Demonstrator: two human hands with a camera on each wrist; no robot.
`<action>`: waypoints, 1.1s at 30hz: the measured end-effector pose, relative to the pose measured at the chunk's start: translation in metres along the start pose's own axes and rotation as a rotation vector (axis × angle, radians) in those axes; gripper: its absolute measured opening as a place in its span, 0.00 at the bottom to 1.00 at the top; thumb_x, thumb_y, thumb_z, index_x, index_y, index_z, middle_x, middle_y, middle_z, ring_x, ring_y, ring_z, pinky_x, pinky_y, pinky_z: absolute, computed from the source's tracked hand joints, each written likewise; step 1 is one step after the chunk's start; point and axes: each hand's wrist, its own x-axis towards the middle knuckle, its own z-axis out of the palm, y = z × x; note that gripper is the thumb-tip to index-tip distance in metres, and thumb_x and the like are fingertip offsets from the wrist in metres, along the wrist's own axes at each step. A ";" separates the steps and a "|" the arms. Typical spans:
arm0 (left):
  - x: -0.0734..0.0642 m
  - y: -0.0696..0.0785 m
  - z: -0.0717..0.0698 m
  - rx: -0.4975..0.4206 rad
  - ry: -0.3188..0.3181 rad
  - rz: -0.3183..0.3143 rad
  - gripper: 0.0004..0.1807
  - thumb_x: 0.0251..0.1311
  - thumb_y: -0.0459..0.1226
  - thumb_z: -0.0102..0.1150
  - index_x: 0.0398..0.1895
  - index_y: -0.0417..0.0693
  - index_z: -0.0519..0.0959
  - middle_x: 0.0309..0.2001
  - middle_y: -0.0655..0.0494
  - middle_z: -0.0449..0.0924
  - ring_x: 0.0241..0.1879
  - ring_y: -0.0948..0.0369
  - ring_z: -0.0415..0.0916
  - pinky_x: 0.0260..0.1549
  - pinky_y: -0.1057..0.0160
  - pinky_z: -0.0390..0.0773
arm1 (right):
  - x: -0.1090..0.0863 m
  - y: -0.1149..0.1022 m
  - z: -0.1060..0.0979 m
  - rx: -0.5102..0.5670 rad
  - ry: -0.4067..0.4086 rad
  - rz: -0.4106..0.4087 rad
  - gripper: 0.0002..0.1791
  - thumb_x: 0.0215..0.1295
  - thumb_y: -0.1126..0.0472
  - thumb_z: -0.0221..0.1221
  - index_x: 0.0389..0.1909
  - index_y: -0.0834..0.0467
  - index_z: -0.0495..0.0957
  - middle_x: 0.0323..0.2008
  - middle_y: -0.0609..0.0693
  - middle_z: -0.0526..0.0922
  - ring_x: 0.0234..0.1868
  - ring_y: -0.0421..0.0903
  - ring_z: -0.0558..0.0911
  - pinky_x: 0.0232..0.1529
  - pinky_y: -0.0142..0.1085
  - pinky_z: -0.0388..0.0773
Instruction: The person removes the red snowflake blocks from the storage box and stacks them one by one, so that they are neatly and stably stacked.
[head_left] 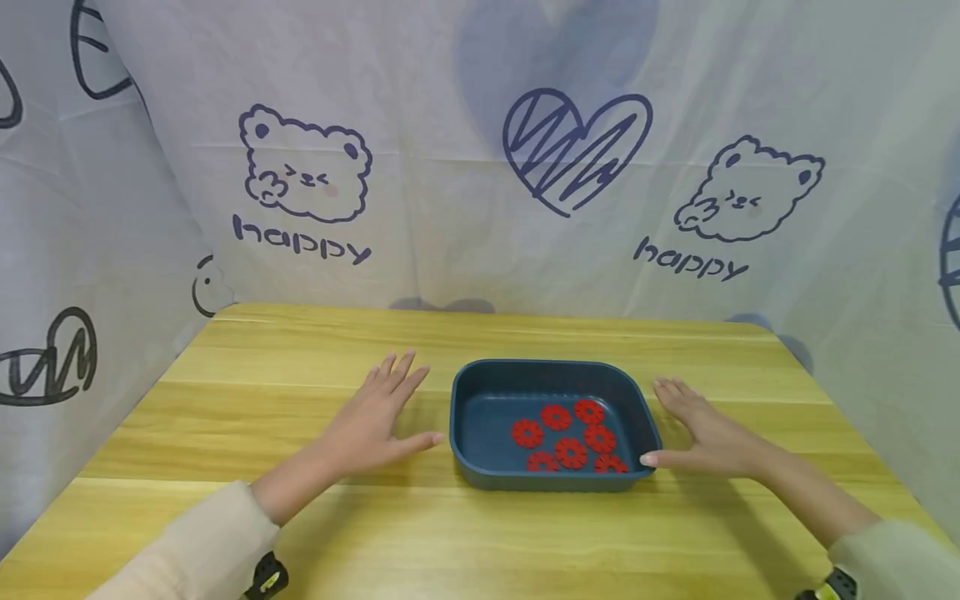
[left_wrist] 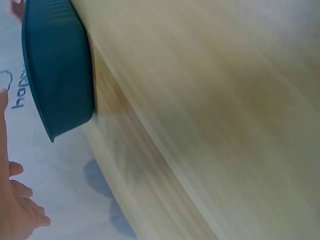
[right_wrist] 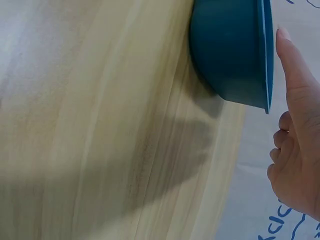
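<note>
A dark blue rectangular bin [head_left: 487, 479] with rounded corners stands on the wooden table. Inside it, toward the right, lie several red notched rings [head_left: 556, 417], flat like small gears. My left hand [head_left: 375, 421] hovers just left of the bin, fingers spread and straight, holding nothing. On the other side, my right hand [head_left: 712, 433] is at the bin's right end, its fingers extended and its thumb by the front right corner. Whether that thumb touches the rim I cannot tell. In the left wrist view the bin [left_wrist: 60, 70] appears apart from the hand [left_wrist: 17, 210].
The wooden table [head_left: 225, 425] has its far edge against a white cloth [head_left: 435, 200] printed with bears, a heart and lettering. More cloth hangs at the left and right sides. A black band [head_left: 267, 575] shows below the left sleeve.
</note>
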 end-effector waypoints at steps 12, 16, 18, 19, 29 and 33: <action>0.016 0.019 0.005 -0.119 -0.004 0.054 0.43 0.53 0.56 0.59 0.65 0.37 0.63 0.69 0.39 0.56 0.69 0.41 0.52 0.63 0.42 0.60 | 0.002 -0.002 0.005 -0.028 -0.023 -0.040 0.55 0.50 0.42 0.66 0.67 0.74 0.52 0.66 0.73 0.53 0.65 0.73 0.54 0.58 0.66 0.59; 0.023 0.026 0.007 -0.150 -0.017 0.042 0.42 0.54 0.56 0.59 0.65 0.38 0.63 0.69 0.41 0.57 0.69 0.43 0.53 0.63 0.44 0.61 | 0.003 -0.002 0.004 -0.035 -0.035 -0.046 0.55 0.49 0.42 0.66 0.66 0.74 0.53 0.66 0.73 0.55 0.65 0.72 0.56 0.58 0.64 0.60; 0.027 0.030 0.009 -0.175 -0.016 0.033 0.41 0.55 0.55 0.59 0.65 0.39 0.64 0.69 0.42 0.58 0.69 0.44 0.54 0.63 0.45 0.62 | 0.003 -0.002 0.004 -0.036 -0.040 -0.050 0.55 0.49 0.42 0.66 0.66 0.74 0.54 0.66 0.73 0.55 0.65 0.72 0.56 0.58 0.64 0.61; 0.029 0.031 0.010 -0.185 -0.012 0.034 0.41 0.55 0.55 0.59 0.65 0.38 0.64 0.68 0.42 0.59 0.69 0.44 0.55 0.63 0.45 0.63 | 0.003 -0.002 0.003 -0.035 -0.042 -0.052 0.55 0.48 0.42 0.66 0.66 0.74 0.54 0.66 0.73 0.55 0.65 0.72 0.56 0.58 0.64 0.60; 0.050 0.050 0.022 -0.339 0.024 0.034 0.33 0.54 0.49 0.63 0.59 0.39 0.71 0.61 0.42 0.70 0.63 0.49 0.66 0.60 0.51 0.69 | 0.003 -0.003 0.003 -0.024 -0.050 -0.061 0.55 0.48 0.42 0.67 0.65 0.75 0.54 0.66 0.73 0.56 0.65 0.73 0.56 0.58 0.64 0.60; 0.058 0.054 0.031 -0.373 0.041 0.076 0.29 0.55 0.46 0.63 0.56 0.37 0.73 0.56 0.43 0.74 0.59 0.49 0.70 0.55 0.52 0.73 | 0.003 -0.004 0.002 -0.021 -0.061 -0.053 0.55 0.48 0.42 0.67 0.65 0.75 0.54 0.66 0.73 0.55 0.65 0.73 0.55 0.58 0.65 0.60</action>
